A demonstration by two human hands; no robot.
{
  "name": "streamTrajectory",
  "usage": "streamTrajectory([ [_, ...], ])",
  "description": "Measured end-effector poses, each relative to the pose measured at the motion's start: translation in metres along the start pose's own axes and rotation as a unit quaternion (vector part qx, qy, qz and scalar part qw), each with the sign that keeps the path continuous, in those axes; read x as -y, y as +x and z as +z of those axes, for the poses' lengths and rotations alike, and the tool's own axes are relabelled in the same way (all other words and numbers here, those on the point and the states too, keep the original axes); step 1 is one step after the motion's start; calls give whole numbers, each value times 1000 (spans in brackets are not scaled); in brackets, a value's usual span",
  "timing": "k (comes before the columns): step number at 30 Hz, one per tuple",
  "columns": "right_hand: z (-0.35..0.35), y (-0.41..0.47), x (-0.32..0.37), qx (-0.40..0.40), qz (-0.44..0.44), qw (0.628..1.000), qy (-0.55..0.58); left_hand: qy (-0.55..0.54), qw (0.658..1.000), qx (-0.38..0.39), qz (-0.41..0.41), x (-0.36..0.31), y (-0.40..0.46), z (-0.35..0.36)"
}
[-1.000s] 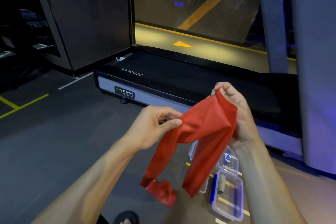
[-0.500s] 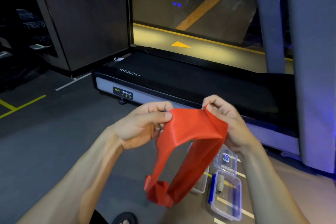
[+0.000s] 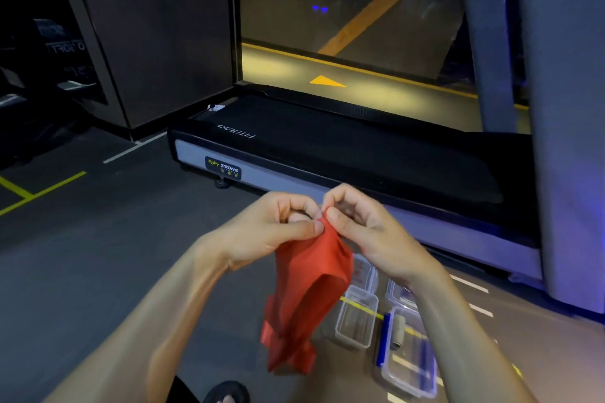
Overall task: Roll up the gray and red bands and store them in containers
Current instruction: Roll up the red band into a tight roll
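**Kid:** What is that person holding?

**Me:** A red band (image 3: 307,291). It hangs in the middle of the picture, a bit low. The top bit is squeezed between two hands. The rest droops down toward the floor and bunches at the bottom.

**Kid:** What are the hands doing?

**Me:** The left hand (image 3: 278,229) pinches the top edge with its thumb and fingertips. The right hand (image 3: 366,229) pinches the same edge right next to it. The two hands almost touch. The other fingers are curled in.

**Kid:** Is the band heavy?

**Me:** I think not. It looks thin, soft and floppy, like a stretchy ribbon. It folds and wrinkles on its own. It may be a little slippery, so a loose roll could pop open.

**Kid:** Where should you hold it?

**Me:** Right at that top end, I'd say, with both hands close. Then you can turn it over and over, tight, and let the long part feed up.

**Kid:** Where does it go after?

**Me:** Down in the lower right there are clear boxes on the floor. One small box (image 3: 357,321) is open and looks empty. Next to it, a bigger box (image 3: 409,366) holds what looks like a gray roll (image 3: 398,330). That may be the gray band, but it is too small to be sure.

**Kid:** And that big black thing?

**Me:** A treadmill (image 3: 343,147), across the middle, behind the hands.
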State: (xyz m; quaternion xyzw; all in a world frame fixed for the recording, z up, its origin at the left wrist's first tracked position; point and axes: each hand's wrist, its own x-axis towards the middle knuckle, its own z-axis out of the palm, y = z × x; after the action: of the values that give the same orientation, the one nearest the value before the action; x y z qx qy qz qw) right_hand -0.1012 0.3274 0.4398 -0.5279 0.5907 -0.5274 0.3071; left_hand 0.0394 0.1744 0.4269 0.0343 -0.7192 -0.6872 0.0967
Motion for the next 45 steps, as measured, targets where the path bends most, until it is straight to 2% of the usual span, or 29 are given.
streamTrajectory([
  [4, -11, -1, 1, 11, -15, 999, -44, 53, 998, 26, -27, 1, -5, -4],
  [7, -14, 0, 4, -27, -28, 999, 32, 110, 990, 61, -62, 3, -7, -4],
  [10, -13, 1, 4, -46, -26, 992, 112, 145, 987, 29, -63, 4, -5, -1],
  [14, -17, 2, 3, -67, -24, 983, 167, 134, 990, -12, -52, 2, -1, 0],
  [20, -28, -2, 0, -91, -29, 971, 221, 118, 992, -15, -43, 0, 0, 1],
  [31, -38, -8, -4, -112, -11, 975, 191, 84, 996, 10, -37, -4, -1, 1],
  [36, -34, -8, -7, -69, 11, 982, 175, -22, 998, 60, -18, -13, -4, 0],
  [39, -17, -5, -6, -7, 1, 966, 260, -61, 996, 64, -8, -13, -1, 4],
  [41, -5, -3, 0, 24, -10, 956, 292, -38, 997, 62, -4, -10, 2, 5],
  [45, 4, 0, 4, 11, -6, 988, 155, 6, 1000, 16, 2, -8, 5, 5],
])
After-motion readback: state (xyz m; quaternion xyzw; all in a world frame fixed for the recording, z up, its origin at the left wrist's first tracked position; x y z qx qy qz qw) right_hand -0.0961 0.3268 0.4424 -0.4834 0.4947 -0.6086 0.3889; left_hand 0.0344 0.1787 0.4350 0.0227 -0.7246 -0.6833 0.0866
